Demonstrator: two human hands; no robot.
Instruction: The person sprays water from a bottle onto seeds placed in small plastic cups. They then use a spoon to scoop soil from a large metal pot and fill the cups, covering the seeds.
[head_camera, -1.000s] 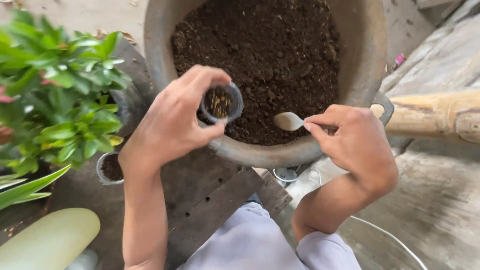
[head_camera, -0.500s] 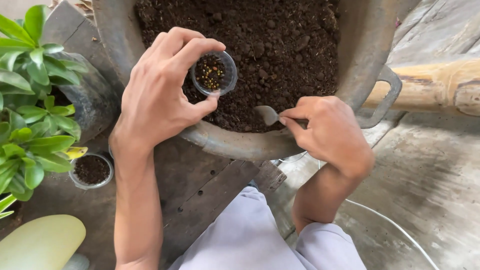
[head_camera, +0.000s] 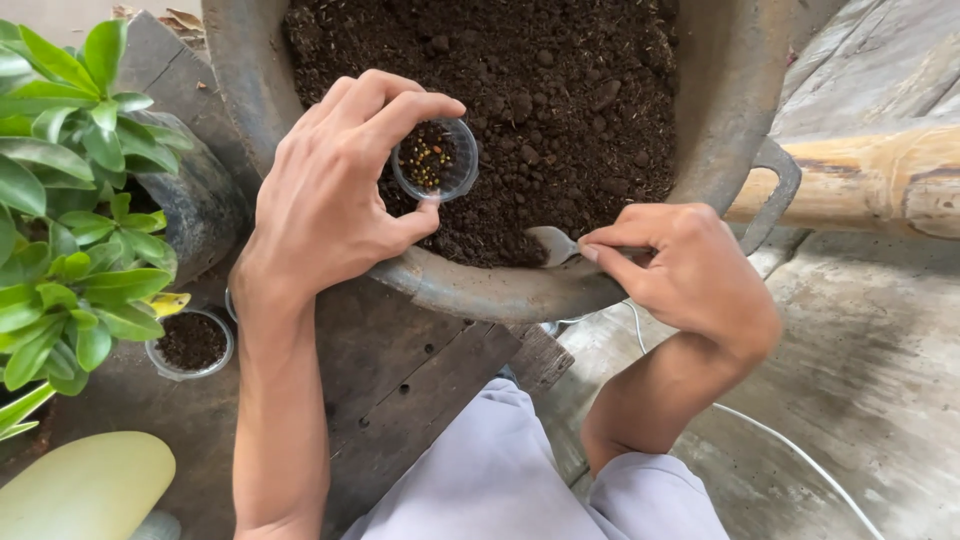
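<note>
My left hand holds a small clear plastic cup by its rim, over the dark soil in a large grey metal basin. The cup has small mixed-colour grains at its bottom. My right hand grips a small metal spoon at the basin's near rim; the spoon's bowl points left, just above the soil, and its handle is hidden in my fingers.
A leafy green plant in a dark pot stands at the left. Below it sits a small clear cup filled with soil. A bamboo pole lies at the right beside the basin handle. My grey-clad knees are below.
The view has shifted and closed in on the basin. My left hand has tipped the cup so its grains show. My right hand and spoon stay at the basin's near rim.
</note>
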